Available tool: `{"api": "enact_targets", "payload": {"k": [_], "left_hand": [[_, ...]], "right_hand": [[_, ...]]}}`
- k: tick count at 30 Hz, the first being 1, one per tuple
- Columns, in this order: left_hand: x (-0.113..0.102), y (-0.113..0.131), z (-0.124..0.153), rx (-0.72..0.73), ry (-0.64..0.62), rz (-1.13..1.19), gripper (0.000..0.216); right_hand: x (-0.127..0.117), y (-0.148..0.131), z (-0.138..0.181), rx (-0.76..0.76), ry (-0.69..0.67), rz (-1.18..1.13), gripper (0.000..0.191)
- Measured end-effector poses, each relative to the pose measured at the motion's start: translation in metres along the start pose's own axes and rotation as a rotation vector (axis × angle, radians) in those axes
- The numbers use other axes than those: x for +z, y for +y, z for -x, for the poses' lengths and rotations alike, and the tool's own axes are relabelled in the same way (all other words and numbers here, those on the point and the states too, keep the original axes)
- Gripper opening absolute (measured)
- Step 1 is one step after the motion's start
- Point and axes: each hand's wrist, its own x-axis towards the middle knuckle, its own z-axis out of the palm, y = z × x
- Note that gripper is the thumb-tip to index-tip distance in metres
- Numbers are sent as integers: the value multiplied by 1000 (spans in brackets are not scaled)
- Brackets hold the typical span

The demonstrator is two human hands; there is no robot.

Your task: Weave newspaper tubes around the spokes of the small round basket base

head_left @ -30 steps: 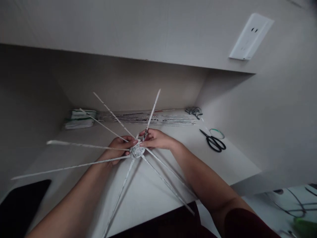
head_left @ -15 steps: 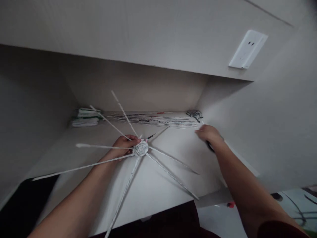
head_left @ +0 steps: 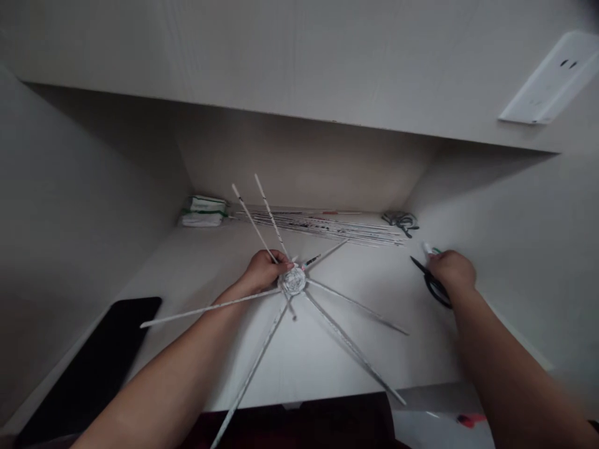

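My left hand [head_left: 262, 269] is closed on the small round woven hub [head_left: 292, 282] of a star of rolled paper sticks, held just above the white desk [head_left: 299, 362]. Long spokes [head_left: 349, 343] fan out from the hub toward me and to the left, and two point up to the back. My right hand [head_left: 453, 272] is far off to the right, fingers curled over a white-and-green tape roll [head_left: 428, 249] that shows at its fingertips. Black scissors [head_left: 433, 288] lie on the desk partly under that hand.
A bundle of spare paper sticks [head_left: 327, 224] lies along the back wall. A folded white-and-green packet [head_left: 203, 211] sits at the back left and a dark tangled cord [head_left: 400, 220] at the back right. A black flat slab [head_left: 93, 365] lies at the front left. A wall socket [head_left: 545, 87] is upper right.
My right hand let go of the stick at the hub and swept right to the tape roll and scissors. My left hand kept hold of the hub, and the star turned a little.
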Motion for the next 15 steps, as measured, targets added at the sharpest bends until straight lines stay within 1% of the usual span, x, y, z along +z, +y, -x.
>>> {"api": "enact_targets", "payload": {"k": [1, 2, 3, 5, 6, 7, 8, 9, 10, 12, 13, 15], "left_hand": [[0, 0, 0, -4, 0, 17, 29], [0, 1, 0, -7, -8, 30, 29], [0, 1, 0, -6, -21, 39, 30], [1, 1, 1, -1, -56, 66, 31], [1, 2, 1, -2, -71, 94, 33], [2, 3, 2, -11, -86, 129, 34], [2, 5, 3, -32, -109, 171, 35], [2, 7, 4, -60, -129, 205, 37], [2, 9, 6, -91, -155, 226, 38], [3, 13, 7, -124, -182, 259, 41], [3, 14, 8, -133, -198, 263, 41], [4, 14, 7, -119, -222, 264, 40]], "right_hand": [[-2, -10, 5, -16, 62, -98, 27], [-5, -21, 12, -39, 107, -245, 23], [-8, -35, 20, -69, 94, -432, 20], [-12, -67, 40, -150, 30, -597, 18], [-13, -84, 53, -205, -103, -835, 20], [-14, -101, 66, -267, -276, -1039, 26], [-14, -116, 80, -308, -428, -1190, 33], [-13, -131, 94, -333, -564, -1292, 37], [-11, -143, 107, -336, -684, -1363, 39], [-6, -160, 129, -303, -851, -1472, 40], [-2, -166, 137, -288, -926, -1505, 40], [6, -170, 148, -280, -1029, -1540, 40]]}}
